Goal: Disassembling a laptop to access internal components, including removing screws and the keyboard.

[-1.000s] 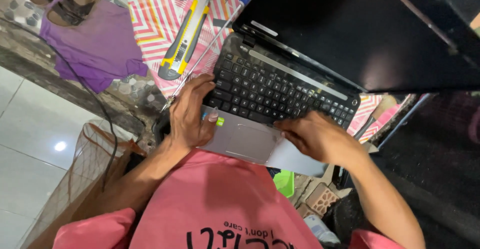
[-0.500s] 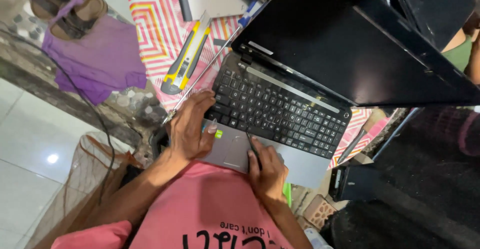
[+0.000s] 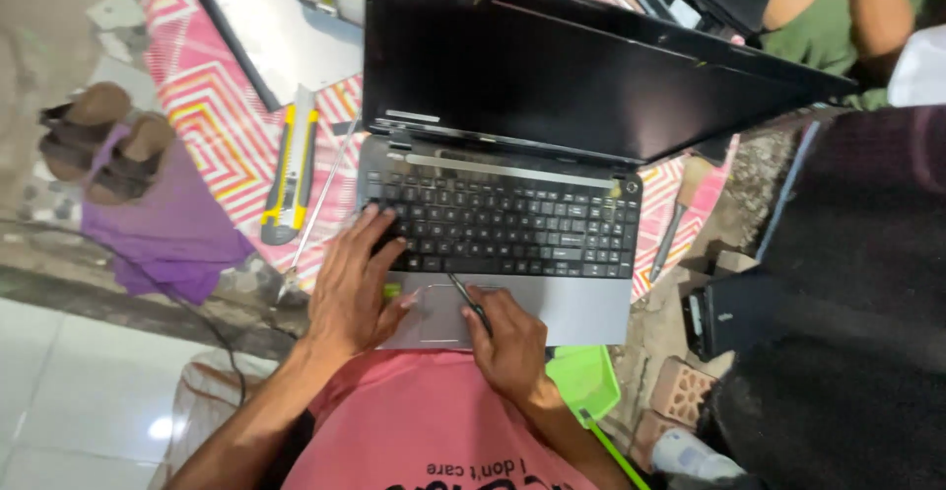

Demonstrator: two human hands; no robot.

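Observation:
An open black laptop (image 3: 512, 224) with a dark screen (image 3: 552, 66) rests on my lap. My left hand (image 3: 353, 288) lies flat on the keyboard's left end and the silver palm rest, fingers spread. My right hand (image 3: 507, 342) sits on the palm rest by the touchpad (image 3: 439, 313) and grips a thin dark tool (image 3: 467, 298) whose tip points at the lower row of keys.
A yellow utility knife (image 3: 291, 170) and a thin rod (image 3: 317, 216) lie on the pink patterned mat (image 3: 212, 105). Sandals (image 3: 103, 140) sit on a purple cloth at left. A screwdriver (image 3: 675, 224), a green tray (image 3: 586, 377) and another person's arm (image 3: 867, 7) are at right.
The view has swung so the laptop now lies square. My right hand moved from the laptop's right front corner to the touchpad, holding the thin tool. My left hand stayed on the left keys.

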